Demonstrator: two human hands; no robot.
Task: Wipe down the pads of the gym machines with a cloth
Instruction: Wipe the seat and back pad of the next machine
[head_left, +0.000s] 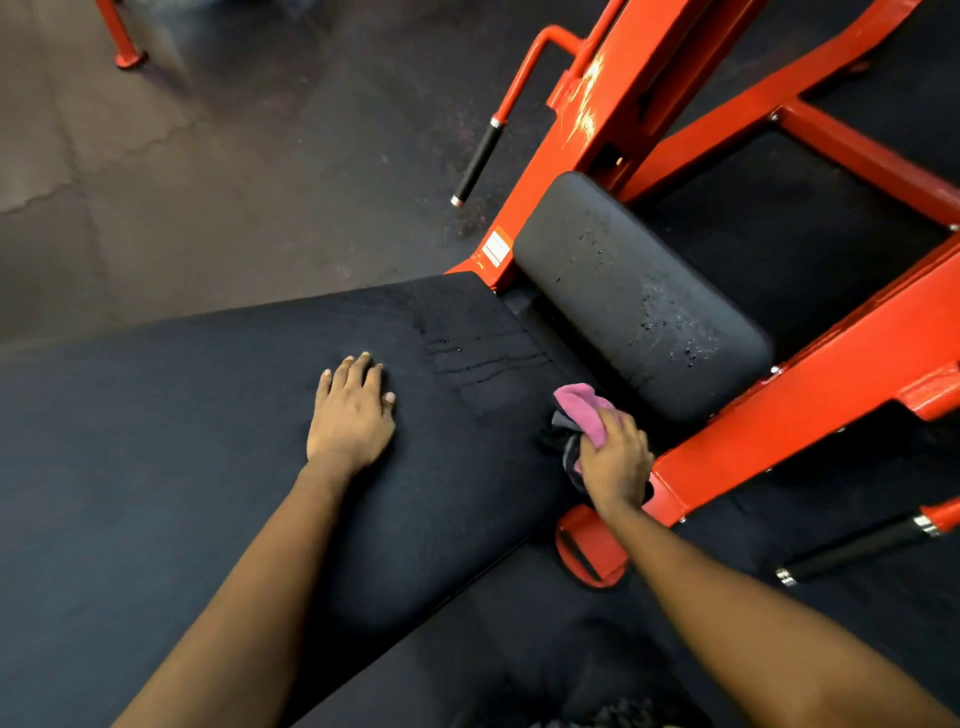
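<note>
**A:** Where are your fingers just now?

**B:** Your left fingers (363, 374) lie straight and close together, flat on the long black padded bench cushion (234, 441), gripping nothing. Your left hand (350, 415) rests palm down near the middle of it.

**A:** And your other hand?

**B:** Your right fingers (613, 423) are curled round a bunched pink-and-grey cloth (582, 408). Your right hand (615, 462) holds it with a pink fold sticking out past the knuckles. The cloth sits at the cushion's right edge, by the gap before the smaller dark grey rounded pad (639, 296).

**A:** Does it touch that pad?

**B:** You cannot tell; it is just beside the pad's near corner. Droplets speckle the pad, and dark streaks mark the cushion's far end.

**A:** What lies further out?

**B:** An orange-red painted steel frame (779, 431) carries both pads, and your right hand is just beside one of its beams. A black-gripped handle bar (475, 161) juts out beyond the small pad, and a second black-gripped handle (857, 548) lies at your lower right. Dark rubber flooring (156, 182) spreads beneath.
</note>
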